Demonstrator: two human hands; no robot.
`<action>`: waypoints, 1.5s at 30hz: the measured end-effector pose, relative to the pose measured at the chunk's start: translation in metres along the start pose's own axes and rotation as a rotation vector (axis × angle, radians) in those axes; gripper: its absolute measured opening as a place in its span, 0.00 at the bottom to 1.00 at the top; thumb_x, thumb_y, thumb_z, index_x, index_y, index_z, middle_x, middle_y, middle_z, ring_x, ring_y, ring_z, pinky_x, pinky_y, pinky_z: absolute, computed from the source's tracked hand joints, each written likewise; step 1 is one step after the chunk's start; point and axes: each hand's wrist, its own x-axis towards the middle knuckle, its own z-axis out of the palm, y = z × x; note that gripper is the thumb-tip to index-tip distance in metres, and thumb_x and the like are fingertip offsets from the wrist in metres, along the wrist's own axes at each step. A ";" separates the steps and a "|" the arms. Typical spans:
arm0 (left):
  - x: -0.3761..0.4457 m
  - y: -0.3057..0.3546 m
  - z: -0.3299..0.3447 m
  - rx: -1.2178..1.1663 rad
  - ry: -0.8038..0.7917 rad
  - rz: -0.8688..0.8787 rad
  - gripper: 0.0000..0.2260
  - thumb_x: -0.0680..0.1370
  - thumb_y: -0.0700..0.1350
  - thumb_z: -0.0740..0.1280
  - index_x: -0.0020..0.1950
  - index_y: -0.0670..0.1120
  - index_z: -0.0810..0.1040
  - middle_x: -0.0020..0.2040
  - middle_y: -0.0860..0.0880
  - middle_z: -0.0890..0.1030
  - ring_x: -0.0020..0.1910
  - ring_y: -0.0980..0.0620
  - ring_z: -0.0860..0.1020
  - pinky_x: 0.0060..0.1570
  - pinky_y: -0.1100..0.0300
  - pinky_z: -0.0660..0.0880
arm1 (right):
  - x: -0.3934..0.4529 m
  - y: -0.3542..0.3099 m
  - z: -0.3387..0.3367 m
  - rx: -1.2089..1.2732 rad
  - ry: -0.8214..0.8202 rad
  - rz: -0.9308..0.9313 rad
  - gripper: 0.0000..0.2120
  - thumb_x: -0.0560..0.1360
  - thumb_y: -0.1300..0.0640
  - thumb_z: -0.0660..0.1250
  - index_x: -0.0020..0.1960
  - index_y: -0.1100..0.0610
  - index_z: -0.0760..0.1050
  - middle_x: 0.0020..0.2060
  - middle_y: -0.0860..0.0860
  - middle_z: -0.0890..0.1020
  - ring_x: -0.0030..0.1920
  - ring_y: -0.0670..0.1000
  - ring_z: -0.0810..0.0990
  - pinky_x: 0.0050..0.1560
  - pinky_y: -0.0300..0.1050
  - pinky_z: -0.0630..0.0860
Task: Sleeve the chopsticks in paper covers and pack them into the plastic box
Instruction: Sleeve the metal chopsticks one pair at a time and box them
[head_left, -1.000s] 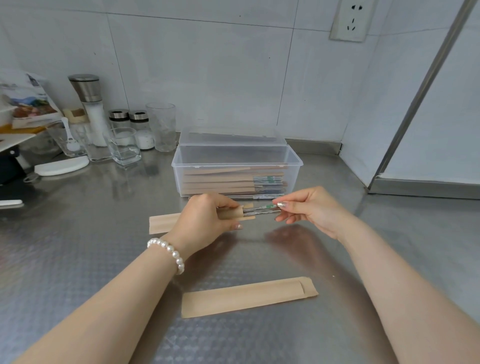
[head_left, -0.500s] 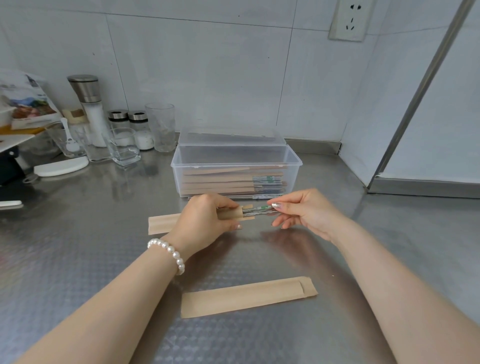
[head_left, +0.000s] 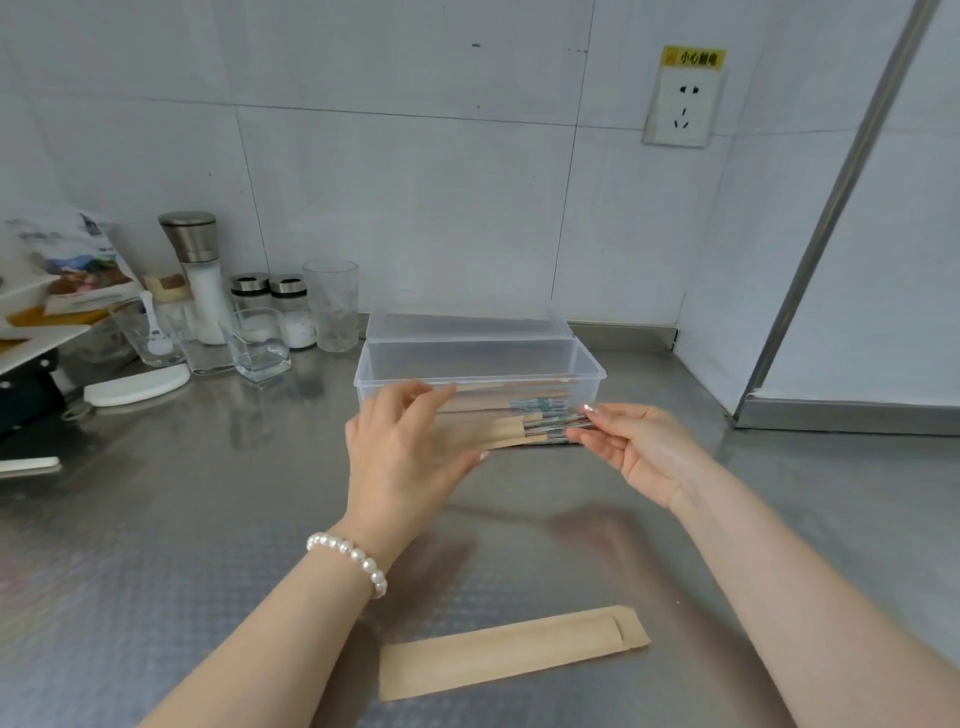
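A pair of chopsticks (head_left: 553, 430) with patterned metal tops sits partly inside a brown paper sleeve (head_left: 501, 433), held level just in front of the clear plastic box (head_left: 587, 375). My right hand (head_left: 644, 452) pinches the bare chopstick tops between thumb and fingertips. My left hand (head_left: 402, 449) is at the sleeve's left part and hides it; its fingers are stretched out and blurred, with the thumb under the paper. The box holds several sleeved pairs (head_left: 535, 404). An empty sleeve (head_left: 514, 652) lies on the steel counter close to me.
The box's lid (head_left: 467, 325) lies behind it against the tiled wall. Glasses (head_left: 331, 304), shakers (head_left: 291, 306) and a grinder (head_left: 200, 270) crowd the back left. A white dish (head_left: 137, 384) and a dark appliance (head_left: 26, 405) are at the left edge. A metal frame (head_left: 810, 260) rises on the right.
Both hands lifted the sleeved chopsticks off the counter toward the box. My left hand's fingers uncurled from the sleeve. The camera tilted upward.
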 end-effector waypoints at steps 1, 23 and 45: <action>0.004 0.001 -0.005 -0.029 0.081 -0.010 0.24 0.64 0.57 0.69 0.58 0.50 0.76 0.54 0.49 0.74 0.53 0.52 0.70 0.52 0.55 0.62 | 0.001 -0.009 -0.003 0.028 0.027 -0.027 0.03 0.74 0.69 0.63 0.44 0.68 0.75 0.30 0.57 0.83 0.32 0.50 0.84 0.31 0.33 0.78; 0.010 -0.009 -0.005 -0.186 0.092 -0.233 0.15 0.69 0.34 0.65 0.52 0.48 0.75 0.50 0.55 0.69 0.44 0.55 0.72 0.49 0.57 0.62 | 0.071 -0.078 0.048 -0.343 0.122 0.027 0.03 0.74 0.73 0.62 0.42 0.68 0.71 0.40 0.62 0.77 0.22 0.54 0.80 0.23 0.37 0.76; -0.011 0.042 -0.015 -0.108 -1.034 0.213 0.24 0.55 0.62 0.77 0.44 0.50 0.78 0.42 0.55 0.78 0.41 0.57 0.76 0.42 0.66 0.72 | 0.011 -0.050 0.026 -1.108 0.167 -0.245 0.07 0.72 0.62 0.63 0.39 0.56 0.77 0.36 0.53 0.84 0.26 0.52 0.80 0.24 0.37 0.70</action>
